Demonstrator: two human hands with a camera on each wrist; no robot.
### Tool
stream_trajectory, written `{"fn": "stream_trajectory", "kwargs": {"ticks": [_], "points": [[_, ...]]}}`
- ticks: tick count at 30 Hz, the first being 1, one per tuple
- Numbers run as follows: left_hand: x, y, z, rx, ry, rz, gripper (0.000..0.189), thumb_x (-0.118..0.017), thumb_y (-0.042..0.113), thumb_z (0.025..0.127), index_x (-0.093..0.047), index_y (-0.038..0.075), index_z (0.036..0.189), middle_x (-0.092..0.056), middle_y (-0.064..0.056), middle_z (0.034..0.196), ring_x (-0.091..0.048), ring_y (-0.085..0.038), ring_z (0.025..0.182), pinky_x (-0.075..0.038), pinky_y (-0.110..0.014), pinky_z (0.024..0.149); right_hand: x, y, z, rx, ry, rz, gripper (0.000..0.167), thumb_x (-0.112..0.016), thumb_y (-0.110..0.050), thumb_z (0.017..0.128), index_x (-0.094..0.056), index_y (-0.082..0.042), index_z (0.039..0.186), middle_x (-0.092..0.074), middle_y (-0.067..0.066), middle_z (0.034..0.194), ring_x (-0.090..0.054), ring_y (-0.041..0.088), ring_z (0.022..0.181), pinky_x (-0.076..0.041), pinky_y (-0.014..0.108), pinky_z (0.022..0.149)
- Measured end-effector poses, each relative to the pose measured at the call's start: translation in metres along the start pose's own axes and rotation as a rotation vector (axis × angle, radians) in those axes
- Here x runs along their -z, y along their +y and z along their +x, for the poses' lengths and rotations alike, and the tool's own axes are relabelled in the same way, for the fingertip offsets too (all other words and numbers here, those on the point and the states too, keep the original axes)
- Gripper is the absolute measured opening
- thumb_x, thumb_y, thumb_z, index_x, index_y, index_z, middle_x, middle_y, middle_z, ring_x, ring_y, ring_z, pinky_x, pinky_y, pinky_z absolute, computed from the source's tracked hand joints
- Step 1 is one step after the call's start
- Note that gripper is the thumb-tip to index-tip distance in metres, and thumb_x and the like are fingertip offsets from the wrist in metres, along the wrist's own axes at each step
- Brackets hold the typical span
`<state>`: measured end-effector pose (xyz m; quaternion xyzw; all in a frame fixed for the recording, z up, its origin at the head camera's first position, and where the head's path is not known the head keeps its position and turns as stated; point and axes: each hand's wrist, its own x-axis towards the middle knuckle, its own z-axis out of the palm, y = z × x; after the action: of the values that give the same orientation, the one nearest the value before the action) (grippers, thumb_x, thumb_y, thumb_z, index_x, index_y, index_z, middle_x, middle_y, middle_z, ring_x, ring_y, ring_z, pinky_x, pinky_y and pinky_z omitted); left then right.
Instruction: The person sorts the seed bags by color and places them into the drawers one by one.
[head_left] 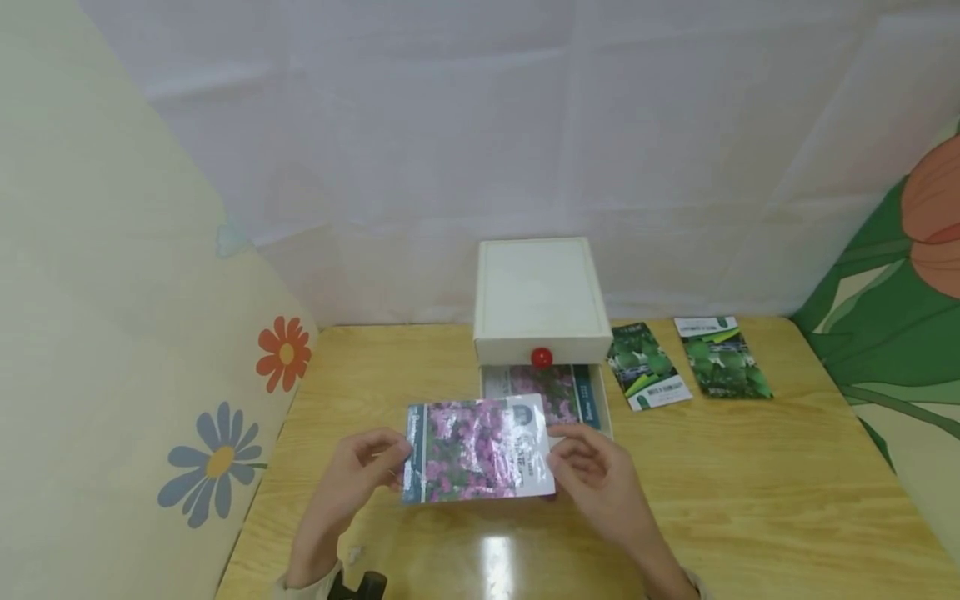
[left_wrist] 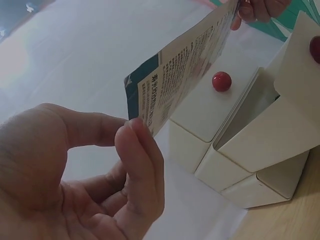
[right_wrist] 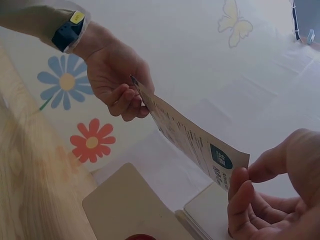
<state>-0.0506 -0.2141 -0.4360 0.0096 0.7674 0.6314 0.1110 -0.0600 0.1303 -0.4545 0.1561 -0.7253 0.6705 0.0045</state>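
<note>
The two hands of the person hold one flat packet with pink flowers (head_left: 476,450) in the air, in front of a white box (head_left: 542,283) which stands on the worktop (head_left: 750,475). The left hand (head_left: 365,468) pinches the blue short edge of the packet between the thumb and the fingers, and the right hand (head_left: 598,482) pinches the opposite, white edge in a similar way. The flower side is turned to the head camera, while the wrist views show the other side, with much small printed text. On the left wrist there is a dark band (right_wrist: 68,34) with a yellow mark.

The upper front of the box has a red knob (head_left: 542,357). Below it, the lower drawer (head_left: 607,408) is pulled out, and inside lies another packet with pink flowers (head_left: 551,382), partly covered from sight by the held one. To the right of the box, two green packets (head_left: 723,358) lie on the worktop, near each other but apart. On the left wall one sees a red flower (head_left: 285,354) and a blue flower (head_left: 210,462)
</note>
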Motion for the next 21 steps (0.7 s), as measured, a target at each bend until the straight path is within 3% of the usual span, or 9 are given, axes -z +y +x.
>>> {"fn": "stream_trajectory", "kwargs": {"ticks": [9, 17, 21], "points": [[-0.011, -0.001, 0.011, -0.045, -0.041, -0.002, 0.024, -0.065, 0.010, 0.105, -0.067, -0.014, 0.108, -0.068, 0.001, 0.083, -0.066, -0.010, 0.069, -0.062, -0.027, 0.064, 0.013, 0.005, -0.001, 0.035, 0.033, -0.004, 0.029, -0.070, 0.012, 0.094, -0.067, 0.009, 0.123, -0.075, 0.009, 0.094, -0.072, 0.010, 0.081, -0.066, 0.025, 0.079], [-0.023, -0.001, 0.017, -0.057, -0.073, 0.004, 0.023, -0.064, 0.013, 0.106, -0.068, -0.010, 0.109, -0.067, -0.004, 0.083, -0.066, -0.010, 0.069, -0.061, -0.024, 0.065, 0.025, 0.007, -0.002, -0.049, 0.051, -0.009, 0.025, -0.069, 0.008, 0.097, -0.067, 0.010, 0.122, -0.074, 0.001, 0.088, -0.066, 0.011, 0.064, -0.060, 0.028, 0.055], [-0.029, -0.003, 0.020, -0.053, -0.069, 0.004, 0.023, -0.066, 0.014, 0.106, -0.069, -0.009, 0.110, -0.070, -0.008, 0.083, -0.067, -0.010, 0.069, -0.062, -0.025, 0.066, 0.029, 0.005, -0.004, -0.085, 0.064, -0.013, 0.023, -0.069, 0.005, 0.098, -0.068, 0.010, 0.120, -0.074, 0.001, 0.086, -0.064, 0.014, 0.060, -0.057, 0.028, 0.050]]}}
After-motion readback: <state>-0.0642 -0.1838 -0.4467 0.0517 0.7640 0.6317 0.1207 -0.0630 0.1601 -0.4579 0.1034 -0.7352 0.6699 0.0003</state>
